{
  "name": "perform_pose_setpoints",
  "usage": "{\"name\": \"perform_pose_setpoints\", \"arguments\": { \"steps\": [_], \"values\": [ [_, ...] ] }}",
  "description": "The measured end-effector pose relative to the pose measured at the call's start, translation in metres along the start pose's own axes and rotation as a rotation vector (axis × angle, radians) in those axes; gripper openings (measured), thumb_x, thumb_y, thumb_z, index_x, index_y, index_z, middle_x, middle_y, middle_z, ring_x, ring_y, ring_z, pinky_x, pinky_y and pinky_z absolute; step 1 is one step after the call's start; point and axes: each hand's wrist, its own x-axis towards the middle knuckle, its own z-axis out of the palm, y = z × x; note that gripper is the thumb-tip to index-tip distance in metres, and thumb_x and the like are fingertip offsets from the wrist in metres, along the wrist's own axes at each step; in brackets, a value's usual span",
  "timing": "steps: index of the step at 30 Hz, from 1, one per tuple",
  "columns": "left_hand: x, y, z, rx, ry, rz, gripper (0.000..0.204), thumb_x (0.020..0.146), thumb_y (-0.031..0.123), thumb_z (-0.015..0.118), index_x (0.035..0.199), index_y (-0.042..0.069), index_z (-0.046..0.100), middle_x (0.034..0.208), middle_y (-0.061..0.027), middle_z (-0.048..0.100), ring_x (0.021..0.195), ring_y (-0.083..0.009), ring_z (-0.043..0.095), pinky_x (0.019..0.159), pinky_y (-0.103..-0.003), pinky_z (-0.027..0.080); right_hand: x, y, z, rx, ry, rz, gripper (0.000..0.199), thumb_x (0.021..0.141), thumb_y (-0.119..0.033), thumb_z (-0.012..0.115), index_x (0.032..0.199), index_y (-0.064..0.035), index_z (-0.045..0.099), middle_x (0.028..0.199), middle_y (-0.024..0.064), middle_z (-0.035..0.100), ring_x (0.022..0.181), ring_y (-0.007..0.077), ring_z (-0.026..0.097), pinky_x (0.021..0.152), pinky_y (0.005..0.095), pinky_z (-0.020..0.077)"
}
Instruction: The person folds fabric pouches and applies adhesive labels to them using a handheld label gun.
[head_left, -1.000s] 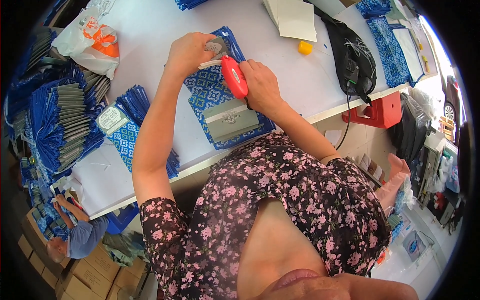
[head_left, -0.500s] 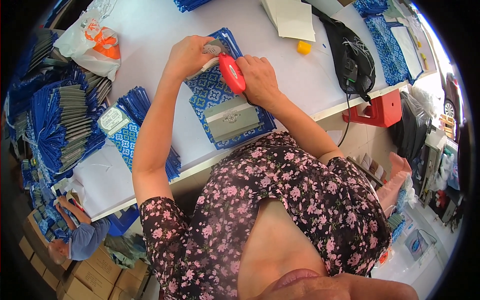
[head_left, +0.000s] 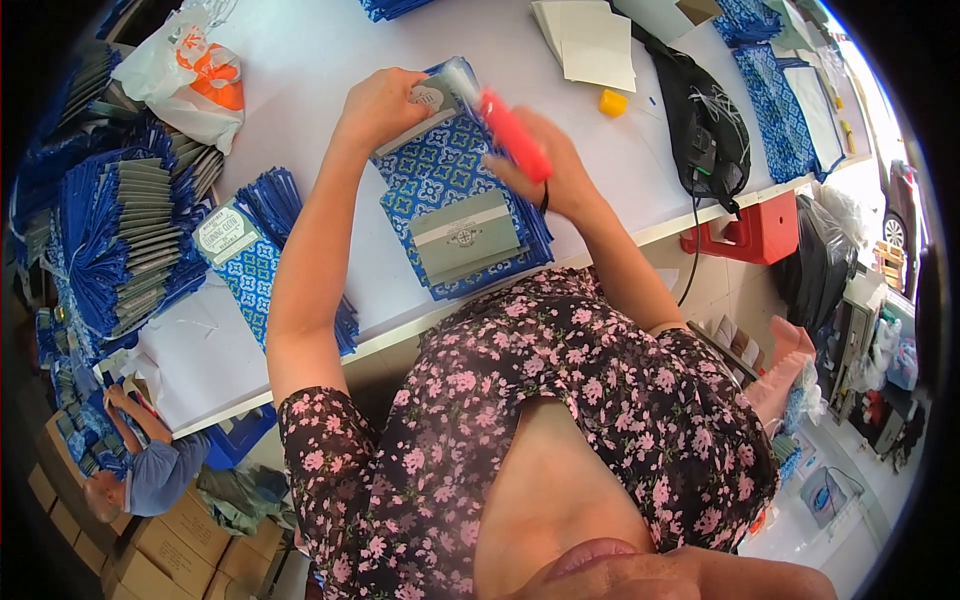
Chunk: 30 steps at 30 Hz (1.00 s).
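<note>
My left hand (head_left: pixel 382 108) pinches the top edge of a blue patterned cloth (head_left: pixel 432 160) and its grey card header, thumb on top. The cloth lies on a stack of similar pieces, with a grey printed band (head_left: pixel 465 240) across its lower part. My right hand (head_left: pixel 548 165) is closed around a red hand tool (head_left: pixel 515 135) with a pale end. The tool is blurred by motion; its pale end is over the cloth's upper right corner, and I cannot tell whether it touches.
Bundled blue cloths (head_left: pixel 130 250) pile up at the left beside a white plastic bag (head_left: pixel 190 80). A fanned cloth stack (head_left: pixel 245 245) lies nearer. White cards (head_left: pixel 590 45), a yellow cap (head_left: pixel 613 102) and a black bag (head_left: pixel 700 120) are to the right. Another person (head_left: pixel 150 470) works at lower left.
My right hand has drawn back to the right and down with the red tool, which has turned so its pale end points up and left. My left hand stays at the header.
</note>
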Motion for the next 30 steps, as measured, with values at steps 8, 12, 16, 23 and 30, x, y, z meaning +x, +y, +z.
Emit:
{"name": "perform_pose_setpoints", "arguments": {
  "steps": [8, 12, 16, 23, 30],
  "values": [
    [-0.017, 0.027, -0.037, 0.070, -0.044, 0.012, 0.028, 0.073, 0.024, 0.068, 0.099, 0.014, 0.068, 0.083, -0.0108, 0.068, 0.078, -0.0284, 0.065, 0.070, -0.038, 0.050, 0.050, 0.009, 0.046, 0.345, 0.258, -0.106, 0.036, 0.078, -0.015, 0.071, 0.108, -0.0042, 0.054, 0.093, 0.0108, 0.058, 0.085, 0.0225, 0.057, 0.078, 0.0303, 0.0450],
    [-0.025, 0.002, -0.037, 0.032, 0.009, 0.058, 0.029, 0.072, 0.025, 0.068, 0.099, 0.013, 0.068, 0.085, -0.0116, 0.068, 0.081, -0.0287, 0.065, 0.072, -0.038, 0.050, 0.052, -0.004, 0.059, 0.304, 0.312, -0.107, 0.033, 0.079, -0.013, 0.069, 0.106, -0.0039, 0.053, 0.091, 0.0112, 0.058, 0.083, 0.0221, 0.057, 0.076, 0.0298, 0.0450],
    [-0.044, -0.031, -0.052, -0.048, -0.100, -0.022, 0.026, 0.073, 0.021, 0.068, 0.097, 0.010, 0.067, 0.083, -0.0125, 0.067, 0.080, -0.0290, 0.064, 0.070, -0.039, 0.049, 0.049, -0.004, 0.061, 0.259, 0.327, -0.075, 0.030, 0.079, -0.013, 0.069, 0.102, -0.0035, 0.053, 0.087, 0.0112, 0.057, 0.079, 0.0221, 0.056, 0.073, 0.0309, 0.0448],
    [-0.058, -0.042, -0.058, 0.060, -0.102, -0.008, 0.021, 0.072, 0.014, 0.067, 0.091, 0.006, 0.063, 0.077, -0.0134, 0.065, 0.075, -0.0309, 0.062, 0.068, -0.039, 0.048, 0.047, -0.026, 0.049, -0.006, 0.420, -0.070, 0.034, 0.075, -0.022, 0.074, 0.097, -0.0025, 0.056, 0.087, 0.0129, 0.058, 0.075, 0.0288, 0.055, 0.069, 0.0364, 0.0445],
    [-0.051, -0.048, -0.062, 0.000, -0.135, 0.063, 0.020, 0.072, 0.010, 0.065, 0.089, 0.002, 0.062, 0.075, -0.0167, 0.064, 0.072, -0.0325, 0.061, 0.067, -0.041, 0.047, 0.019, -0.074, 0.059, -0.303, 0.048, -0.264, 0.022, 0.070, -0.021, 0.066, 0.085, -0.0091, 0.057, 0.076, 0.0065, 0.058, 0.073, 0.0239, 0.057, 0.068, 0.0358, 0.0390]
  ]
}}
